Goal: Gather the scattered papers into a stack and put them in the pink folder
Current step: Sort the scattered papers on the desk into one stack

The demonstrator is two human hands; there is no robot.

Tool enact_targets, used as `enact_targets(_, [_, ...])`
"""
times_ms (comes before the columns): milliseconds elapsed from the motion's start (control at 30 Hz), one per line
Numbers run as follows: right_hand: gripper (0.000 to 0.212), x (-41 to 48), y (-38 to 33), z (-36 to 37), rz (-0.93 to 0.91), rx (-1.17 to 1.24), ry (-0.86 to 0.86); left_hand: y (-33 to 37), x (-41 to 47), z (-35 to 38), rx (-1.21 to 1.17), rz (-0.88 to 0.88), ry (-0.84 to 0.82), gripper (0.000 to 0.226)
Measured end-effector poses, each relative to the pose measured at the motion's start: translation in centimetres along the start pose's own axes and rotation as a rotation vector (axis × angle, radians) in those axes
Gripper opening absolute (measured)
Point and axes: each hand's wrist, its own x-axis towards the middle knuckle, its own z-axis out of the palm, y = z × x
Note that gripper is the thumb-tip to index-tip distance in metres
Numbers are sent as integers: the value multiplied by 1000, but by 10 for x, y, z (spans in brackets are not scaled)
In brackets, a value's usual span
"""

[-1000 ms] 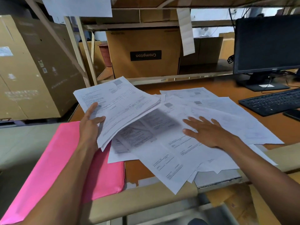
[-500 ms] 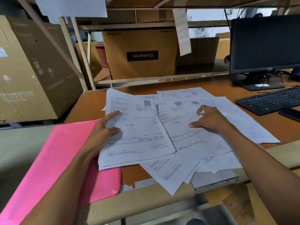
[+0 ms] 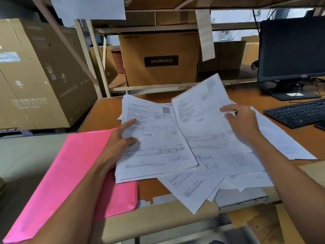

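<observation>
A stack of printed papers [image 3: 158,138] lies on the orange desk, its left edge overlapping the pink folder [image 3: 70,169]. My left hand [image 3: 121,138] grips that left edge, thumb and forefinger on top. My right hand [image 3: 241,120] pinches a single sheet [image 3: 198,110] and holds it raised and tilted above the desk, blurred by motion. More loose papers [image 3: 193,189] lie fanned out under and to the right of the stack, some hanging over the desk's front edge. One sheet [image 3: 284,143] rests further right.
A black keyboard [image 3: 299,112] and a monitor [image 3: 292,50] stand at the right. A phone [image 3: 321,125] lies by the keyboard. A Crompton cardboard box [image 3: 160,59] sits on the shelf behind. Large cartons [image 3: 35,76] stand at the left. The desk [image 3: 103,111] ends at the front.
My right hand has lifted one sheet off the spread pile and swung it upward. My left hand stays on the stack's left edge, which has shifted little.
</observation>
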Motion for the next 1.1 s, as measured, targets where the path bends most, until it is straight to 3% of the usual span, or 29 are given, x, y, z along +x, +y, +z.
enact_targets(67, [27,2,-11,-7,-102,39,-22,0,0,0,12,7,0,64])
enact_targets(133, [26,4,-25,-14,-204,143,88,0,0,0,13,12,-1,64])
enact_targets(200, [29,7,-43,-20,-187,566,110,0,-1,0,18,14,8,63])
enact_targets(267, [31,6,-56,-22,-57,1097,-17,-1,0,1,28,20,27,63])
enact_targets(333, [32,1,-61,-10,52,1255,-149,2,-2,4,36,27,47,64])
enact_targets(433, [35,-15,-50,33,152,824,-226,4,-2,5,29,25,47,63])
enact_targets(500, [33,-23,-37,63,82,458,-179,5,-4,4,31,41,59,55])
enact_targets(567, [32,-30,-34,81,-70,293,-184,6,-4,6,-2,52,71,40])
enact_targets(667, [40,-38,-37,92,-168,231,-267,12,-9,14,-138,47,73,33])
enact_targets(767, [45,-43,-35,95,-192,184,-340,13,-11,15,-201,31,4,40])
enact_targets(867, [48,-51,-35,96,-264,153,-427,9,-7,13,-155,57,10,55])
enact_targets(1000, [48,-51,-40,94,-311,124,-471,5,-2,9,-48,80,30,92])
enact_targets(1100, [45,-44,-40,85,-276,95,-426,-4,4,4,28,109,38,90])
